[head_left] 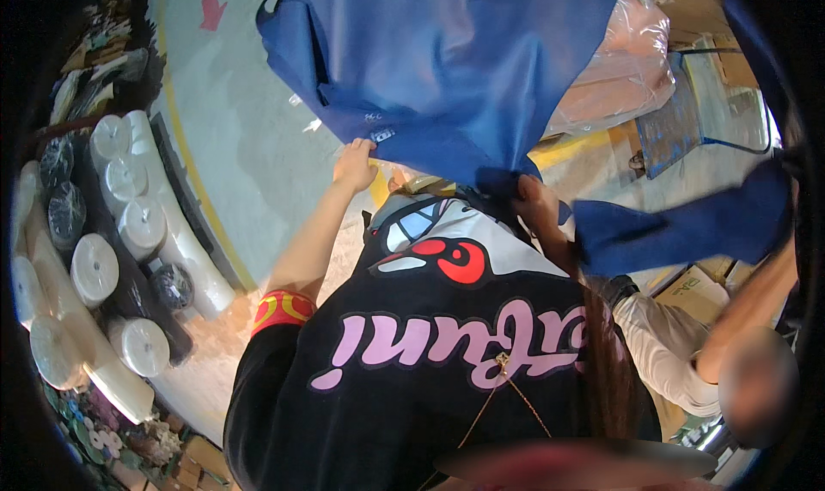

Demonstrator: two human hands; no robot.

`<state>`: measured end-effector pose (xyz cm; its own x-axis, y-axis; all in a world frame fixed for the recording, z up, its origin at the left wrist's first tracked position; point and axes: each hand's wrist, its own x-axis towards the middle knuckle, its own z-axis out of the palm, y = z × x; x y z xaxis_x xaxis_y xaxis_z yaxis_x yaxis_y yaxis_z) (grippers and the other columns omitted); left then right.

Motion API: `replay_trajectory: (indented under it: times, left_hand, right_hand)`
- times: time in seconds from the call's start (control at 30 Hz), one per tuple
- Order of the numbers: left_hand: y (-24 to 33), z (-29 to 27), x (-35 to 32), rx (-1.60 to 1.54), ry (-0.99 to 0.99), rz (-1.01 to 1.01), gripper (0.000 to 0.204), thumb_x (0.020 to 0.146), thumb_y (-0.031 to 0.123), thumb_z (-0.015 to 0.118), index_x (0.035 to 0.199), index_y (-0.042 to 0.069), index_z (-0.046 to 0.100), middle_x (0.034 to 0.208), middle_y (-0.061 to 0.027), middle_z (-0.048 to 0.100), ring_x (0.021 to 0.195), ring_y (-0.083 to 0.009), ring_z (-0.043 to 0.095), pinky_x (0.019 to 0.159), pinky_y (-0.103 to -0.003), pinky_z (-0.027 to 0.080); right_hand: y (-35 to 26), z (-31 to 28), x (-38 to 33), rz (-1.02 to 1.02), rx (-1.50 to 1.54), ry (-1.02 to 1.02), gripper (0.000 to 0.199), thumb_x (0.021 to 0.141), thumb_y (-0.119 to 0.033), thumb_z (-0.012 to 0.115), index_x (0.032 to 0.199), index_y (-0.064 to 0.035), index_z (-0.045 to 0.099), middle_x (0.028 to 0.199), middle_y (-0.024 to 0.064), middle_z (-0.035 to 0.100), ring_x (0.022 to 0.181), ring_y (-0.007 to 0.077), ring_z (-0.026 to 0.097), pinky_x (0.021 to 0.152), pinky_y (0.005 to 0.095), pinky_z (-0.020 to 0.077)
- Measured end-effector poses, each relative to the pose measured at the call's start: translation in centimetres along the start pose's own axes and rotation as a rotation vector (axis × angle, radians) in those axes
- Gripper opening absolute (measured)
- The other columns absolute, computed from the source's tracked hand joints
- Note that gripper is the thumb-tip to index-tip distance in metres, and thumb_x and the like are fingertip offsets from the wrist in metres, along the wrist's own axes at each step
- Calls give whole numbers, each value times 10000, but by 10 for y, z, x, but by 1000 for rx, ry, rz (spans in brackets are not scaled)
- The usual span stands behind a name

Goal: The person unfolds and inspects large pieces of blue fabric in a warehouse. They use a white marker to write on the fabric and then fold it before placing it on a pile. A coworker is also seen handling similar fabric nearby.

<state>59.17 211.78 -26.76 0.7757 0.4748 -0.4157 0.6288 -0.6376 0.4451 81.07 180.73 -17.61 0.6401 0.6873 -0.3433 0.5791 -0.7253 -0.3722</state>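
Closest to the camera is the person's own black shirt (430, 362) with pink and red print, and a thin chain (507, 388) hanging over it. From it the bare left arm runs up to the left hand (355, 164), whose fingers are clenched on the lower edge of a large blue cloth (447, 61), right beside a small tag sewn near that edge. The right hand (537, 203) is closed too, grasping a bunched fold of the same cloth where it gathers to a point just above the shirt. The cloth hangs spread between and above both hands, and it blocks most of the view of the floor beyond. A second length of it trails off to the right as a dark blue band (687, 225).

At lower right another person in a pale sleeve (662, 336) bends close by, one arm raised toward that band; whether the arm touches it cannot be told.

To the left, well apart from the hands, rolls of white fabric (129, 233) lie stacked on end. Farther off, the grey floor (232, 121) carries a yellow line and a red arrow. Beyond the cloth at upper right lies a clear plastic bag (627, 70) stuffed with pinkish material, with cardboard boxes (713, 36) behind it.
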Motion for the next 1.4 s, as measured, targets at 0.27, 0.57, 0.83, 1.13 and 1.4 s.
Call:
replay_trajectory:
  times: [0.27, 0.57, 0.83, 1.13, 1.4]
  left_hand:
    - [6, 5, 31, -576, 31, -112, 327, 884, 264, 608, 1108, 27, 624, 1059, -126, 657, 979, -227, 621, 875, -327, 477]
    - [32, 22, 60, -814, 144, -90, 291, 871, 240, 624, 1055, 14, 634, 963, -113, 684, 884, -199, 652, 808, -311, 498]
    - [64, -11, 80, -732, 231, -28, 251, 853, 178, 633, 1054, 29, 624, 959, -101, 677, 840, -187, 654, 755, -308, 510]
    - [198, -93, 185, -226, 706, 241, 269, 786, 150, 659, 1040, 70, 621, 1096, -101, 608, 1062, -294, 537, 913, -397, 417]
    - [248, -99, 305, 100, 587, 55, 562, 868, 352, 609, 1329, 72, 451, 1402, -116, 449, 1323, -296, 375, 1081, -464, 279]
  right_hand:
    - [-12, -13, 11, -113, -45, -18, 303, 613, -96, 729, 704, -43, 445, 699, 175, 554, 709, 394, 574, 592, 455, 429]
    - [-49, -35, 34, -254, 31, -62, 282, 649, -143, 718, 727, -50, 464, 764, 172, 567, 777, 399, 573, 634, 470, 444]
    - [-3, -12, 42, -349, 226, -45, 310, 661, -157, 716, 693, -51, 427, 678, 163, 488, 660, 359, 522, 581, 414, 415]
    - [182, -93, 213, 141, 798, 176, 283, 789, -228, 707, 944, 1, 652, 773, 76, 631, 725, 159, 595, 645, 288, 479]
    - [273, -226, 381, -16, -131, 659, 823, 676, -81, 747, 1399, -165, 364, 1291, 130, 463, 1072, 289, 523, 841, 379, 487]
